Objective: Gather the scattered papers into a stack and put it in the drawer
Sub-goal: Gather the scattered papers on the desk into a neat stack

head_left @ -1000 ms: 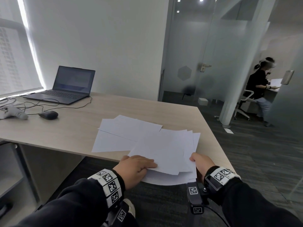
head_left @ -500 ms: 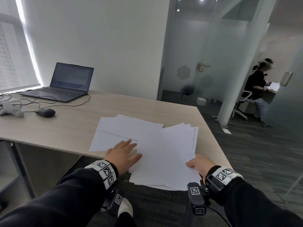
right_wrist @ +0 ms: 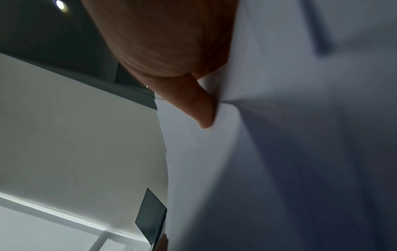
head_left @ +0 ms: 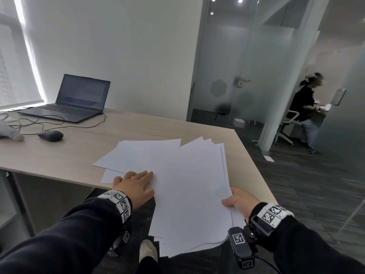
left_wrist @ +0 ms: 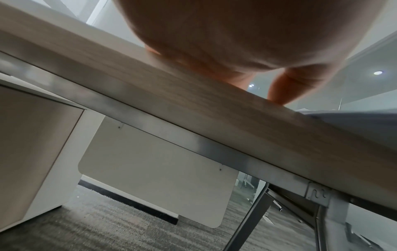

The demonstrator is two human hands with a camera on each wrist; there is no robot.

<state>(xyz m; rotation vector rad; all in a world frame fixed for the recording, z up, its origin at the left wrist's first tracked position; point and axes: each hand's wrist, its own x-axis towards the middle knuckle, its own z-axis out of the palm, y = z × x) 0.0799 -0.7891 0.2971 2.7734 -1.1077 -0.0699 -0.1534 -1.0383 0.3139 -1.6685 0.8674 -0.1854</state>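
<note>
Several white paper sheets [head_left: 189,190] lie fanned at the near right corner of the wooden desk [head_left: 79,155], with their near ends hanging over the edge. My right hand [head_left: 236,200] pinches the right side of that bundle, thumb on top; the right wrist view shows the thumb [right_wrist: 193,105] against the paper [right_wrist: 279,152]. My left hand [head_left: 136,183] lies flat with straight fingers on the loose sheets [head_left: 142,155] at the left. In the left wrist view the palm [left_wrist: 236,37] rests above the desk edge [left_wrist: 193,115]. No drawer is recognisable.
An open laptop [head_left: 75,99], a black mouse [head_left: 51,135] and cables sit at the desk's far left. A white cabinet [left_wrist: 32,144] stands under the desk on the left. Behind a glass partition on the right, a person [head_left: 308,107] sits on a chair.
My right hand has pulled the bundle nearer, so more of it overhangs the desk edge. My left hand left the bundle, moved left and now lies flat on the loose sheets.
</note>
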